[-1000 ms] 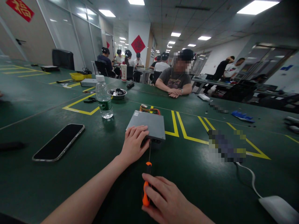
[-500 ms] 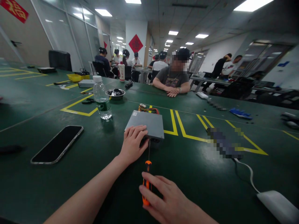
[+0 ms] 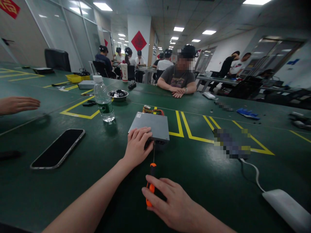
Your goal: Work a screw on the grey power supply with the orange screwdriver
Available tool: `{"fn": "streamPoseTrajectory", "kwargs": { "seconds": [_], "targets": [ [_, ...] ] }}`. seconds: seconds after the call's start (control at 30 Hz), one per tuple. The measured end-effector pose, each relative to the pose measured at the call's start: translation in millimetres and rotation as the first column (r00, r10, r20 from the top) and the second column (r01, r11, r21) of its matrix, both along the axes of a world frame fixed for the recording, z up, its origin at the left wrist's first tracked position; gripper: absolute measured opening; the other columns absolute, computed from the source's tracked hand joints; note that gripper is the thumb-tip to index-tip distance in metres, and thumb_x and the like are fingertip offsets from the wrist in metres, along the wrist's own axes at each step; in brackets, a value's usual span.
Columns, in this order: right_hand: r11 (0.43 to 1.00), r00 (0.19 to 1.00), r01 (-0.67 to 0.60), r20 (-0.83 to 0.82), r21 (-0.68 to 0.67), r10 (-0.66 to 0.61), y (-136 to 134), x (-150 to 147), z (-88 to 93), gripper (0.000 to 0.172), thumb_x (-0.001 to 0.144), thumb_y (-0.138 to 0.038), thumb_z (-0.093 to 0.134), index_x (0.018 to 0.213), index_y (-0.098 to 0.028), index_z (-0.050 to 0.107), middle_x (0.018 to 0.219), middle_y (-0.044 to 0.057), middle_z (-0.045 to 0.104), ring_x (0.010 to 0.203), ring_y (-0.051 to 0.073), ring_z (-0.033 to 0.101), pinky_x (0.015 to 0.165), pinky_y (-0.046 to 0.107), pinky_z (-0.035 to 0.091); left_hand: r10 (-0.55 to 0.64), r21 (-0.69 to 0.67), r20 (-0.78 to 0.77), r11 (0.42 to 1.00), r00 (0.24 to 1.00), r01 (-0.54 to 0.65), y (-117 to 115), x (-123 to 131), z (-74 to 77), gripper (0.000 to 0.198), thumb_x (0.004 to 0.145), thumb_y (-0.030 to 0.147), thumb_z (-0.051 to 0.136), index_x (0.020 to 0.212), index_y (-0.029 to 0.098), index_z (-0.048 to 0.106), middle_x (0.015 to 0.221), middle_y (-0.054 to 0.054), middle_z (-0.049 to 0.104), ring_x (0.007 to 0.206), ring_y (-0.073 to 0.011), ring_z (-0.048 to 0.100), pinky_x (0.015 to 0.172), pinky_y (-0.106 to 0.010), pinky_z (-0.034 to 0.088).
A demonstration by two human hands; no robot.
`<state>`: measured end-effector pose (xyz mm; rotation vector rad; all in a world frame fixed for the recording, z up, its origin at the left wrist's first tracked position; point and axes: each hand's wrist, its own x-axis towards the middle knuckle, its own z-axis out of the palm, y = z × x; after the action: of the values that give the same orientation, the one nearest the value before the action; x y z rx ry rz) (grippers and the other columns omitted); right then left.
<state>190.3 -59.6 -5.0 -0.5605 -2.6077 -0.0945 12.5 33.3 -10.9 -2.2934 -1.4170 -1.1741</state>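
Note:
A grey metal computer power supply (image 3: 156,124) lies on the table in front of me, its bundle of coloured cables (image 3: 157,112) at the far side. My left hand (image 3: 136,142) grips its near left corner, fingers over the top and thumb low at the front edge. An orange and black screwdriver (image 3: 151,188) points away from me, its thin shaft reaching the unit's near face beside my left thumb. The tip's exact contact is hidden. My right hand (image 3: 173,202) holds the screwdriver's handle between thumb and fingers.
Left of the unit stand a water bottle (image 3: 104,105) and a metal bowl (image 3: 118,94) of dark parts. A phone (image 3: 58,149) lies at the left; a co-worker's hand (image 3: 20,105) is beyond it. A white box (image 3: 286,207) with a cable sits right. A person (image 3: 178,79) sits opposite.
A co-worker's hand has come in at the left edge. My view has shifted slightly. Both my hands keep their places on the power supply and the screwdriver, with the right fingers shifting a little.

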Motion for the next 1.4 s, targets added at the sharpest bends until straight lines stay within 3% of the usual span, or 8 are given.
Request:
{"fn": "streamPoseTrajectory", "kwargs": {
  "seconds": [0.2, 0.4, 0.6, 0.83, 1.07, 1.17, 1.3, 1.4],
  "targets": [
    [0.996, 0.982, 0.017, -0.188, 0.092, 0.001, 0, -1, -6.3, 0.021, 0.093, -0.029, 0.045, 0.087, -0.013, 0.055, 0.103, 0.016, 0.064, 0.086, 0.014, 0.063, 0.079, 0.026, 0.05, -0.004, 0.003, 0.009, 1.0, 1.0, 0.004, 0, 1, 0.6, 0.018, 0.082, 0.026, 0.051, 0.101, 0.025, 0.052, 0.121, -0.004, 0.057, 0.116, -0.0212, 0.047, 0.101, -0.045, 0.026],
    [0.998, 0.999, 0.043, -0.027, 0.039, -0.042, -2, -4, 1.7, 0.03, 0.086, -0.027, 0.053, 0.114, -0.015, 0.052, 0.111, 0.014, 0.06, 0.098, 0.018, 0.06, 0.081, 0.029, 0.05, -0.013, -0.009, 0.009, 1.0, 1.0, 0.013, 0, 1, 1.2, 0.018, 0.083, 0.025, 0.05, 0.101, 0.024, 0.051, 0.122, -0.003, 0.058, 0.117, -0.0209, 0.048, 0.102, -0.045, 0.025],
    [0.994, 0.974, 0.002, -0.225, 0.108, 0.023, 2, -3, -0.2, 0.019, 0.092, -0.029, 0.046, 0.09, -0.012, 0.055, 0.101, 0.015, 0.065, 0.081, 0.014, 0.063, 0.074, 0.026, 0.051, -0.007, -0.01, 0.005, 1.0, 1.0, 0.007, 0, 0, -0.2, 0.018, 0.084, 0.025, 0.05, 0.102, 0.025, 0.051, 0.122, -0.002, 0.057, 0.117, -0.0196, 0.047, 0.103, -0.044, 0.025],
    [0.996, 0.991, 0.043, -0.13, 0.078, -0.032, 0, -5, 6.2, 0.026, 0.095, -0.028, 0.036, 0.106, -0.014, 0.055, 0.103, 0.014, 0.064, 0.09, 0.018, 0.063, 0.073, 0.03, 0.052, -0.012, -0.014, -0.001, 1.0, 1.0, 0.012, 0, 1, 1.2, 0.018, 0.084, 0.025, 0.049, 0.102, 0.024, 0.051, 0.122, -0.003, 0.057, 0.117, -0.0209, 0.047, 0.101, -0.044, 0.026],
    [0.993, 0.974, 0.006, -0.225, 0.117, 0.021, 2, -5, -2.6, 0.021, 0.094, -0.031, 0.044, 0.088, -0.012, 0.052, 0.1, 0.015, 0.066, 0.08, 0.015, 0.064, 0.071, 0.026, 0.052, -0.008, -0.008, -0.016, 1.0, 1.0, 0.008, 0, 0, 0.5, 0.017, 0.085, 0.026, 0.048, 0.101, 0.024, 0.051, 0.123, -0.002, 0.057, 0.117, -0.0205, 0.046, 0.101, -0.043, 0.026],
    [0.998, 0.982, 0.014, -0.188, 0.065, -0.002, 1, -6, 0.8, 0.031, 0.096, -0.037, 0.035, 0.096, -0.011, 0.052, 0.1, 0.016, 0.065, 0.089, 0.017, 0.064, 0.075, 0.028, 0.052, -0.004, -0.009, -0.023, 1.0, 1.0, 0.004, 0, 0, 0.0, 0.017, 0.085, 0.026, 0.048, 0.102, 0.024, 0.051, 0.122, -0.002, 0.057, 0.116, -0.0205, 0.047, 0.101, -0.043, 0.026],
    [0.998, 0.996, -0.01, -0.092, 0.067, 0.016, 0, -5, 5.3, 0.027, 0.096, -0.028, 0.033, 0.107, -0.012, 0.051, 0.104, 0.016, 0.063, 0.093, 0.018, 0.062, 0.075, 0.028, 0.052, -0.002, -0.001, -0.032, 1.0, 0.999, 0.002, 0, 0, 0.9, 0.017, 0.085, 0.026, 0.048, 0.102, 0.024, 0.051, 0.122, -0.002, 0.057, 0.116, -0.0195, 0.047, 0.101, -0.041, 0.026],
    [0.994, 0.986, -0.016, -0.162, 0.111, 0.034, 3, -1, 0.3, 0.025, 0.094, -0.031, 0.041, 0.106, -0.01, 0.049, 0.102, 0.018, 0.063, 0.093, 0.019, 0.063, 0.074, 0.028, 0.053, 0.001, 0.008, -0.038, 1.0, 0.999, -0.001, 0, 0, 1.5, 0.017, 0.085, 0.026, 0.048, 0.102, 0.024, 0.051, 0.122, -0.002, 0.057, 0.116, -0.0192, 0.047, 0.101, -0.041, 0.026]
  ]
}}
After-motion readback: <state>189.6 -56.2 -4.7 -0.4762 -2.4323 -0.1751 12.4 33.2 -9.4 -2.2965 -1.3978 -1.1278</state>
